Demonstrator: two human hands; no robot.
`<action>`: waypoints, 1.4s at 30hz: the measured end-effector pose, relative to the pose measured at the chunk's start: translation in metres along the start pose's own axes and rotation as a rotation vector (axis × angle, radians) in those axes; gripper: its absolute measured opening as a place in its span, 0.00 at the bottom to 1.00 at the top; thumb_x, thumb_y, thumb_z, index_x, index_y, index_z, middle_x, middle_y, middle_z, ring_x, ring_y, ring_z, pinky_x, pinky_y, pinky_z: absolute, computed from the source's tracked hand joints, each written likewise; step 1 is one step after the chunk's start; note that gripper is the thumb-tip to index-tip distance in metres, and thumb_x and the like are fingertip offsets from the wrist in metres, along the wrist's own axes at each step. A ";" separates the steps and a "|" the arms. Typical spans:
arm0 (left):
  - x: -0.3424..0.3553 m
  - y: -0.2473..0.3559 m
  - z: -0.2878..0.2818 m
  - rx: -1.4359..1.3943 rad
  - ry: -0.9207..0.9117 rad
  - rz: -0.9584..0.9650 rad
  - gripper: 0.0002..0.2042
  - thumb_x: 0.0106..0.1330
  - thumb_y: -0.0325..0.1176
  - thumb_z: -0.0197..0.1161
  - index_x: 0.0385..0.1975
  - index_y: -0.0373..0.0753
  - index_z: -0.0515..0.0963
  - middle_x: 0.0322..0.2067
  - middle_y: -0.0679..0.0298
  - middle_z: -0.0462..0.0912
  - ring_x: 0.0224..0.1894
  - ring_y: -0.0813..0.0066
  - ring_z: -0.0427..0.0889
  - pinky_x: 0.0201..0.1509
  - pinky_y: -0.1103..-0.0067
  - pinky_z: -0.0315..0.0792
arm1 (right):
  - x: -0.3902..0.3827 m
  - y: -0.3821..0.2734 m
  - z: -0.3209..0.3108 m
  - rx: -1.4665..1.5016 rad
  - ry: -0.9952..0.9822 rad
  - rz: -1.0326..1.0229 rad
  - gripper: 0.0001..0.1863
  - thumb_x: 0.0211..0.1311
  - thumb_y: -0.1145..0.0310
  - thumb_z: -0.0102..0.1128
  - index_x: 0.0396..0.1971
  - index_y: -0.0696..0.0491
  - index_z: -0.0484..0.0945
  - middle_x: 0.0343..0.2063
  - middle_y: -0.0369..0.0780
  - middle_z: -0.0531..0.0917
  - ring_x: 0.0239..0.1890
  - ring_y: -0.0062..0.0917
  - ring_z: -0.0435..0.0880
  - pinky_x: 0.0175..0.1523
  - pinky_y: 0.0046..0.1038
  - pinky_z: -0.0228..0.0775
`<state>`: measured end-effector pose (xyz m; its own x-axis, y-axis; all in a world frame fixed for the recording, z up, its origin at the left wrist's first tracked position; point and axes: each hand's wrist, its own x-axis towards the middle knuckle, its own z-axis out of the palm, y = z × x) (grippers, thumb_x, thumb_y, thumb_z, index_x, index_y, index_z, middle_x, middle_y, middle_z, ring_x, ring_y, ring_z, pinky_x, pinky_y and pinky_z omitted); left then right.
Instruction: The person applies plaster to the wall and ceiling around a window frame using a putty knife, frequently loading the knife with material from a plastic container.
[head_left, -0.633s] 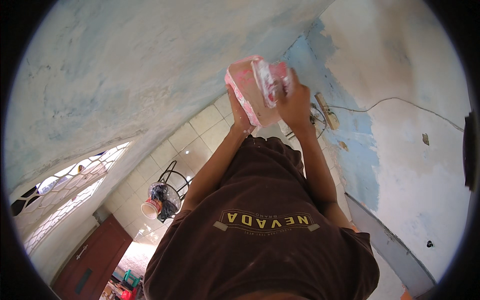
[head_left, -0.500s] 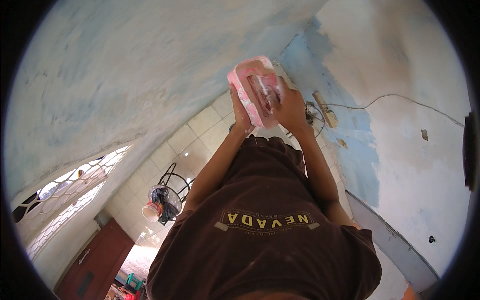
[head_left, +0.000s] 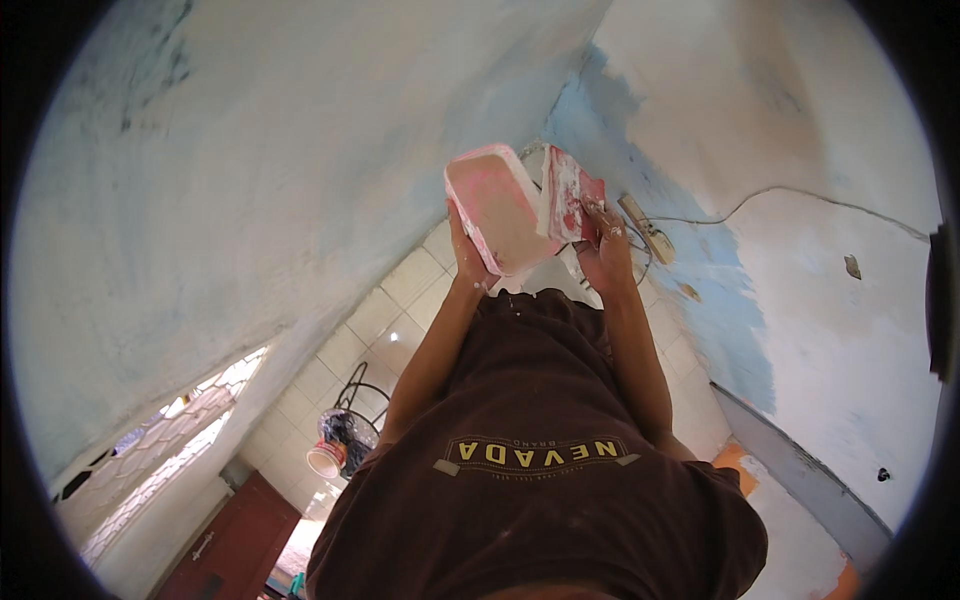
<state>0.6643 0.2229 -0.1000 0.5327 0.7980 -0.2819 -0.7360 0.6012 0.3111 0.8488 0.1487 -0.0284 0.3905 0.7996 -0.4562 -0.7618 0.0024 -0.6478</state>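
Observation:
My left hand (head_left: pixel 465 245) grips a rectangular pink tray (head_left: pixel 492 205) by its left side; its rims are smeared white and a thin beige layer covers its bottom. Beside the tray's right edge, my right hand (head_left: pixel 606 245) is closed on a flat pink-and-white scraper (head_left: pixel 567 190), held raised and coated with thick white paste. White smears show on both hands. Both forearms come up past my brown T-shirt.
Patchy white-and-blue walls (head_left: pixel 250 180) meet ahead. Below are floor tiles (head_left: pixel 410 280), a round stool (head_left: pixel 355 435) with a bucket and dark bag, a grilled window (head_left: pixel 170 440), a brown door (head_left: pixel 230 540) and wall-mounted wood (head_left: pixel 645 225) with a cable.
The scraper has come out of the tray to the right and now stands beside it with my right hand lower. The tray has moved slightly down in view and lies more open to it.

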 end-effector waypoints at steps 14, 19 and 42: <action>0.020 0.017 -0.002 -0.026 0.260 0.162 0.38 0.72 0.71 0.44 0.73 0.51 0.59 0.68 0.60 0.69 0.68 0.50 0.71 0.67 0.45 0.71 | 0.338 -0.029 -0.069 -0.448 0.111 0.057 0.06 0.71 0.73 0.54 0.42 0.57 0.76 0.35 0.42 0.84 0.33 0.27 0.84 0.44 0.30 0.81; 0.043 0.012 0.026 0.026 0.282 0.187 0.39 0.71 0.72 0.43 0.73 0.51 0.59 0.67 0.60 0.70 0.67 0.49 0.72 0.64 0.44 0.73 | 0.442 -0.058 -0.005 -0.346 0.068 0.000 0.07 0.73 0.73 0.51 0.39 0.61 0.76 0.34 0.45 0.85 0.34 0.32 0.85 0.44 0.34 0.82; 0.052 -0.034 0.056 -0.069 0.440 0.298 0.37 0.72 0.70 0.43 0.70 0.48 0.64 0.63 0.60 0.74 0.63 0.51 0.76 0.62 0.48 0.77 | 0.213 -0.025 0.072 -0.627 -0.617 -0.547 0.14 0.68 0.65 0.62 0.40 0.62 0.77 0.36 0.47 0.86 0.39 0.34 0.87 0.40 0.36 0.77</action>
<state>0.7407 0.2459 -0.0740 0.0820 0.8320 -0.5486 -0.8624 0.3352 0.3794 0.9140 0.3623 -0.0657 0.1350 0.9525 0.2731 -0.0847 0.2857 -0.9546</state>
